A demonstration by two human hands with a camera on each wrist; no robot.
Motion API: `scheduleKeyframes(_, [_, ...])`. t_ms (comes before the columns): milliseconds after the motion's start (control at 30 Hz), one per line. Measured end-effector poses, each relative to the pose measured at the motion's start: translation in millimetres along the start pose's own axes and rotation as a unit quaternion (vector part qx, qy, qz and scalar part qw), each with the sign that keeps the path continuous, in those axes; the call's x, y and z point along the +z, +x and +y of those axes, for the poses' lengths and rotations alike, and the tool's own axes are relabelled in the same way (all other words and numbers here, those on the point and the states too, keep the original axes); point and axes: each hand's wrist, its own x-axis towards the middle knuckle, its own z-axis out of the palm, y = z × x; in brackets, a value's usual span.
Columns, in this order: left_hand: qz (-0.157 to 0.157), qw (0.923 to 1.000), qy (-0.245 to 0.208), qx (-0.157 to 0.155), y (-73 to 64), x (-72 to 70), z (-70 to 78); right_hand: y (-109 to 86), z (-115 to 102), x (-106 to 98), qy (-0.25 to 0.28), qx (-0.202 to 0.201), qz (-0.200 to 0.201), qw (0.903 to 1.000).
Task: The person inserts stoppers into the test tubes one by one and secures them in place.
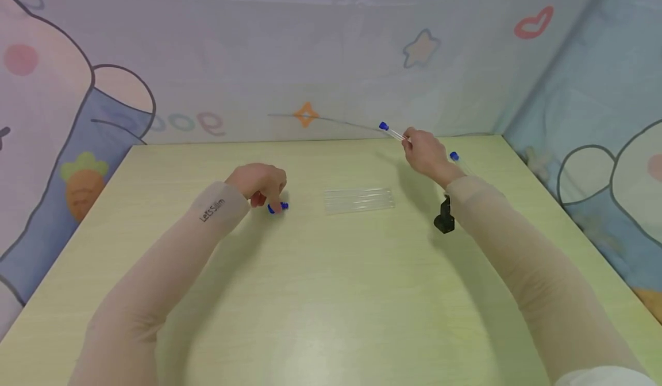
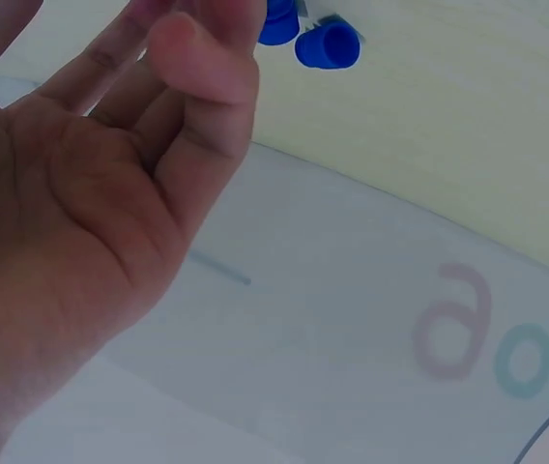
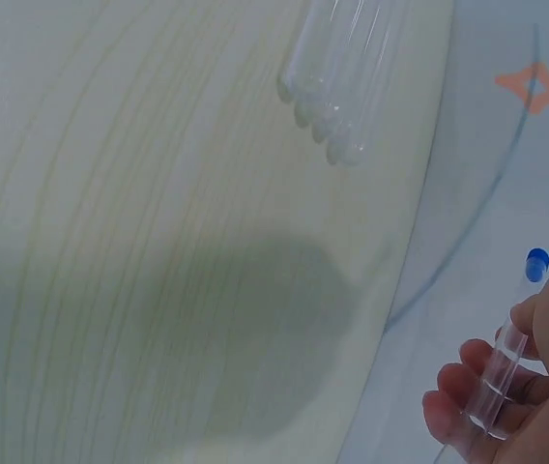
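In the head view my right hand [image 1: 426,153] grips a clear test tube [image 1: 397,135] with a blue cap [image 1: 383,126], raised over the back of the table. The right wrist view shows fingers curled round this tube [image 3: 499,372]. My left hand [image 1: 261,182] is low over the table at the left, one finger reaching down onto small blue caps [image 1: 284,205]. In the left wrist view the palm is bare and a hollow blue cap [image 2: 331,46] shows just past the fingers. Between the hands lie several clear test tubes [image 1: 358,200], side by side.
Another blue-capped tube [image 1: 454,155] lies behind my right forearm, partly hidden by it. A black device [image 1: 445,216] hangs at my right wrist. A printed cloth [image 1: 341,58] rises along the back edge of the pale wooden table [image 1: 331,294].
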Motion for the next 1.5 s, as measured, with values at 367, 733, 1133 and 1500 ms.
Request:
scheduleKeyframes(367, [-0.012, 0.9988, -0.035, 0.032, 4.8, 7.6, -2.7, -3.2, 19.8, -0.7, -0.035, 0.053, -0.026, 0.9976])
scheduleKeyframes(733, [-0.014, 0.9987, -0.001, 0.05, 4.6, 10.2, -0.6, -12.0, 41.5, 0.1, -0.078, 0.096, -0.009, 0.9923])
scheduleKeyframes(1133, [-0.012, 0.9988, -0.004, 0.048, 6.0, 11.9, 1.6, -19.3, 64.2, -0.3, -0.088, 0.119, -0.02, 0.9889])
scheduleKeyframes(1500, [-0.007, 0.9989, -0.005, 0.045, 5.8, 12.8, 3.8, -24.8, 78.0, 0.9, -0.112, 0.124, -0.04, 0.985])
